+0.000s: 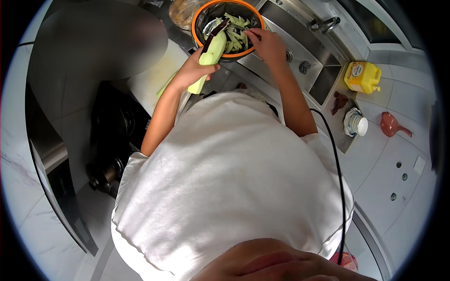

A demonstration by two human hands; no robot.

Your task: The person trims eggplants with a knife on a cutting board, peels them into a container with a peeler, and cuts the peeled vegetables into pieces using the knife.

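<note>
the left hand is closed around a long vegetable, mostly pale green flesh with dark purple skin left toward its far end. the vegetable is tilted, its far end over the bin and its near end sticking out below the hand, toward the person. the right hand has its fingers pinched together on a thin tool, which reaches toward the vegetable's far end; its exact shape is too small to make out.

under both is a bin with an orange rim and a dark liner, and pale green strips lie inside it. a clear plastic bag sits just beside the bin, on its left.

to the right of the bin is a steel sink with a curved faucet and a dark scrubber in it. past the sink come a yellow jug, a brown cloth, a stack of bowls and a reddish ladle.

on the left, a pale board lies near the left forearm, with a black stove beyond it.
</note>
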